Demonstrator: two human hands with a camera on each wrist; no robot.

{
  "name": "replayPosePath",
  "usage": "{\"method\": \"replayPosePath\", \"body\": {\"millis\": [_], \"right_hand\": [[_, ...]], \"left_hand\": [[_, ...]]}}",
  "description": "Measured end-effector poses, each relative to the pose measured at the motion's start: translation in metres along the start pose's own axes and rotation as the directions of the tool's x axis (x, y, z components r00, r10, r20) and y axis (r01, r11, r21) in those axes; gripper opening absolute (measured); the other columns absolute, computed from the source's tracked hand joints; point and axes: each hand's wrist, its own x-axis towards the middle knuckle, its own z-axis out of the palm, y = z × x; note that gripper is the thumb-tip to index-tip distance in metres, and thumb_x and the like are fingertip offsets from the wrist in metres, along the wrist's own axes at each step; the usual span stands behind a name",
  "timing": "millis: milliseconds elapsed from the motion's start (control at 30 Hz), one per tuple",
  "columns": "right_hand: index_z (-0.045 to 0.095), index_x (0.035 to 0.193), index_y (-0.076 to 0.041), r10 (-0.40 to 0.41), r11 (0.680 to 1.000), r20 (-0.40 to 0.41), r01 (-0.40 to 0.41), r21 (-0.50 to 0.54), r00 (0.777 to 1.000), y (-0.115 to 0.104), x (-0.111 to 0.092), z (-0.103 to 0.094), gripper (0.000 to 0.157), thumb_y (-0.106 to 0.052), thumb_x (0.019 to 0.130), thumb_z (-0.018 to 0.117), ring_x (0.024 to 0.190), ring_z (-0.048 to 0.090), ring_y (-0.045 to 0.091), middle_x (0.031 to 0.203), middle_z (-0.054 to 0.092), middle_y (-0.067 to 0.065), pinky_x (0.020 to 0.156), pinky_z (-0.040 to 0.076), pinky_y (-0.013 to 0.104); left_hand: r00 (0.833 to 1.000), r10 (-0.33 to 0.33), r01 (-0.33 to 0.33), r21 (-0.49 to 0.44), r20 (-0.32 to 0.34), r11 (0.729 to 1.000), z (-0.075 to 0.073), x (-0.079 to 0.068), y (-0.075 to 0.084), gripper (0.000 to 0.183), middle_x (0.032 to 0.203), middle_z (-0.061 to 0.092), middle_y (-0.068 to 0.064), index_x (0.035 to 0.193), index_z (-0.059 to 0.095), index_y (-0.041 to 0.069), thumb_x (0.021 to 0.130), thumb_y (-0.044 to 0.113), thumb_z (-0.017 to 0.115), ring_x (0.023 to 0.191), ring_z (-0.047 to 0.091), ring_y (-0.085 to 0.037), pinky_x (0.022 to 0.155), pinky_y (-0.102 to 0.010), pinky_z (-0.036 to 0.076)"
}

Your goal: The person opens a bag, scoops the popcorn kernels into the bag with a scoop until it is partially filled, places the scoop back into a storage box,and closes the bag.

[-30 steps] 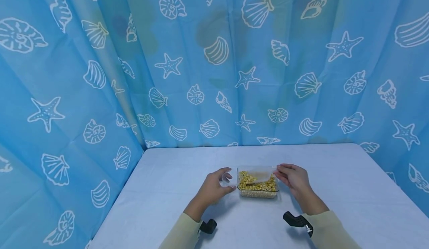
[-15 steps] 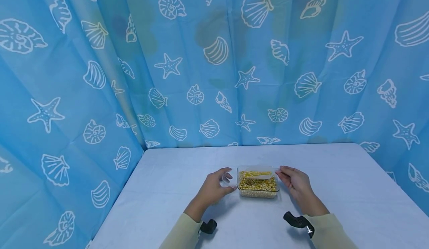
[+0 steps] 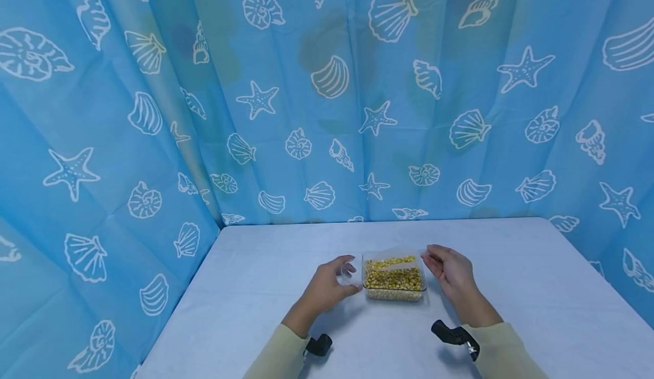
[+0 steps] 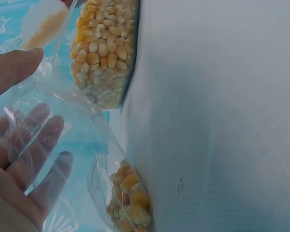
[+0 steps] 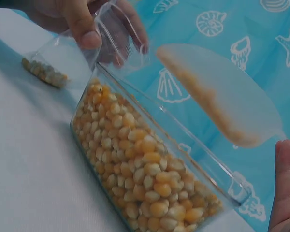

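Observation:
A clear rectangular container (image 5: 208,155) stands on the table, filled with yellow corn kernels (image 5: 135,159). My right hand (image 3: 452,268) pinches the handle end of a translucent white scoop (image 5: 237,92). Kernels lie along the scoop's lower side, and it hangs over the container's far rim. On the container's left, my left hand (image 3: 327,282) holds a clear plastic bag (image 4: 77,104), thumb and fingers spread apart around its mouth. A small heap of kernels (image 4: 130,203) sits in the bottom of the bag, close to the table.
The table (image 3: 265,277) has a pale, smooth cover. A blue curtain (image 3: 286,112) with white shells and starfish hangs behind it and at both sides. Each wrist carries a black camera mount, such as the right mount (image 3: 455,335).
The scoop has come up out of the kernels, levelled, and now carries some above the container. My right hand has risen slightly; the left hand and bag have stayed put.

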Motion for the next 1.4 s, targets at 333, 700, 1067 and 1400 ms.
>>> {"method": "replayPosePath", "body": {"millis": [333,700,1067,1400], "right_hand": [[0.049,0.124,-0.001,-0.069,0.996,0.066,0.073,-0.055,0.995,-0.001,-0.010,0.013,0.033,-0.012,0.096,0.062,0.086,0.068,0.013,0.092,0.063,0.005,0.084,0.052,0.026],[0.052,0.116,0.001,-0.158,0.973,0.084,0.170,-0.153,0.984,0.002,-0.014,0.024,0.027,-0.009,0.095,0.064,0.083,0.069,0.014,0.089,0.066,0.006,0.081,0.054,0.028],[0.055,0.114,0.003,-0.241,0.931,0.087,0.256,-0.262,0.967,0.000,-0.021,0.034,0.028,-0.012,0.093,0.067,0.081,0.069,0.016,0.093,0.066,0.010,0.078,0.055,0.030],[0.056,0.114,0.004,-0.271,0.910,0.084,0.284,-0.301,0.959,0.003,-0.019,0.035,0.028,-0.013,0.094,0.066,0.080,0.069,0.016,0.093,0.065,0.010,0.076,0.056,0.030]], "left_hand": [[1.000,0.030,-0.030,0.001,-0.007,1.000,0.003,0.002,-0.003,0.071,0.109,0.066,0.008,0.140,0.052,0.013,0.079,0.033,0.081,0.106,0.058,-0.020,0.088,-0.044,0.050],[0.999,0.031,-0.030,0.033,-0.018,0.999,0.005,0.004,-0.005,0.070,0.108,0.065,0.010,0.140,0.051,0.013,0.080,0.034,0.080,0.103,0.057,-0.016,0.086,-0.041,0.050],[0.999,0.037,-0.037,0.032,-0.020,0.999,0.006,0.003,-0.005,0.068,0.108,0.066,0.008,0.140,0.052,0.012,0.080,0.031,0.080,0.102,0.058,-0.017,0.086,-0.041,0.050],[0.999,0.030,-0.030,0.033,-0.019,0.999,0.004,0.002,-0.003,0.067,0.104,0.064,0.012,0.138,0.053,0.012,0.080,0.030,0.080,0.103,0.058,-0.018,0.086,-0.042,0.050]]}}
